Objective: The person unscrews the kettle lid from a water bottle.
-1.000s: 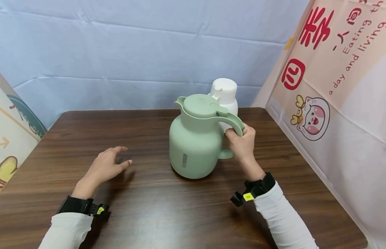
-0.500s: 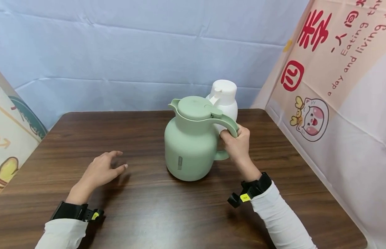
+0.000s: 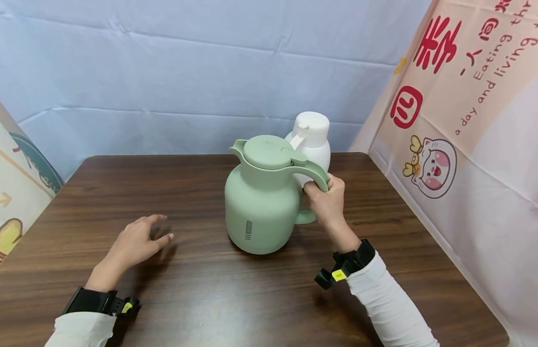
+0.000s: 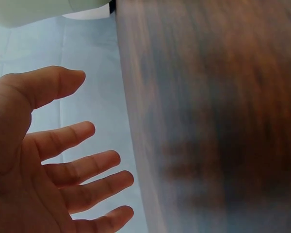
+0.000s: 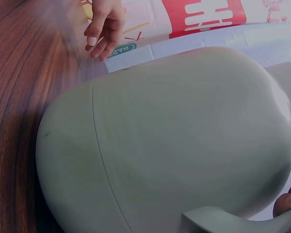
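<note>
A pale green thermos jug (image 3: 262, 207) stands upright on the table near its middle, spout to the left and lid on. My right hand (image 3: 329, 200) grips its handle from the right side, fingers curled round it. In the right wrist view the green body of the jug (image 5: 184, 131) fills most of the picture, with a few fingertips (image 5: 287, 201) at the handle. My left hand (image 3: 132, 241) hovers over the table to the left of the jug, fingers loosely extended and holding nothing. The left wrist view shows that hand's spread fingers (image 4: 82, 167).
A white jug (image 3: 314, 140) stands close behind the green one, partly hidden by it. The dark wood table (image 3: 195, 299) is bordered by a pale blue cloth (image 3: 164, 72) at the back and a printed cloth (image 3: 481, 159) on the right.
The green jug has shifted a little to the left and toward me, with my right hand still on its handle. My left hand has drifted slightly left and nearer. The white jug shows more.
</note>
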The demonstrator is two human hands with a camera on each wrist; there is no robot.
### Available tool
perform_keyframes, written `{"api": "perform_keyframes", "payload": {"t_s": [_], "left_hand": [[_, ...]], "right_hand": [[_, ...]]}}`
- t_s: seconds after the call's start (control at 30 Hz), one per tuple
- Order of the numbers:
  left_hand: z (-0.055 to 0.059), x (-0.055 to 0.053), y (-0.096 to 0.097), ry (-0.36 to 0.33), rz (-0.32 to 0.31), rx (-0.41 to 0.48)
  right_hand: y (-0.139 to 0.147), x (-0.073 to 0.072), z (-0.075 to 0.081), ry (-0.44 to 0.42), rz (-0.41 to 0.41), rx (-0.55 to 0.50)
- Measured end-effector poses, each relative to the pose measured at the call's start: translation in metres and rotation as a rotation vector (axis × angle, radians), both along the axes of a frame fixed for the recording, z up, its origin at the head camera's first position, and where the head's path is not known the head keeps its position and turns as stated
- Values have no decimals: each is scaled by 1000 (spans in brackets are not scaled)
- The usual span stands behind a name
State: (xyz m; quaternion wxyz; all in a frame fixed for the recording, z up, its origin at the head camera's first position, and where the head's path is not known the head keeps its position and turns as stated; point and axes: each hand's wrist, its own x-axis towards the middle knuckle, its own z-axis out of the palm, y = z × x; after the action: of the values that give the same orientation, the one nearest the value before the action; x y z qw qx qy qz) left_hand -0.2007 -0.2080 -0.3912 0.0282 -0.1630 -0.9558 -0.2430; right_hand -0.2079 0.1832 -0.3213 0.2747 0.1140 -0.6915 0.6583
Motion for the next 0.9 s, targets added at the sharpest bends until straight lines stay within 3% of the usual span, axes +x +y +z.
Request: {"api": "perform_keyframes", "payload": {"t_s": [0.2, 0.67, 0.9], "left_hand": [[8, -1, 6, 47, -15, 7], [44, -5, 19, 142, -40, 20], [63, -5, 35, 215, -65, 32]], "right_hand": [[1, 1, -1, 18, 7, 21], [-2, -1, -1, 1, 2, -1], [-1, -3, 1, -4, -4, 24]]}}
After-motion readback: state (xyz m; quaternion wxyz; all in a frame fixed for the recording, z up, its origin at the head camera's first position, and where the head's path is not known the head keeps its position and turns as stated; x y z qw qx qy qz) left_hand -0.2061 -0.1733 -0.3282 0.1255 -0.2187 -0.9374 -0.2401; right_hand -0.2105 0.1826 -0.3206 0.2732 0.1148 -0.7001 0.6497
